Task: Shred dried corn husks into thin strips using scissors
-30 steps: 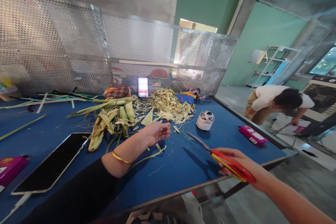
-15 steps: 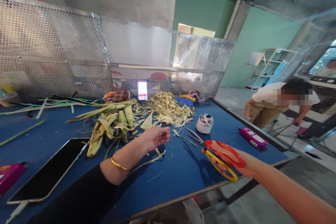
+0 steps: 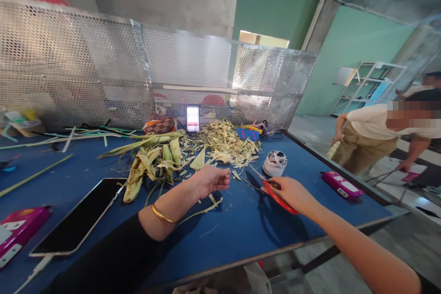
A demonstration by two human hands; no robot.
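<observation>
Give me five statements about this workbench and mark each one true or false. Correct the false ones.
1. The right hand holds red-handled scissors. True.
2. The left hand has a bare wrist above it. False: a gold-coloured bangle circles that wrist.
3. A roll of white string stands on the blue table. True.
4. The dark-screened phone lies to the right of the leafy husks. False: it lies to their left, nearer the camera.
5. A purple object lies near the table's right edge. True.
</observation>
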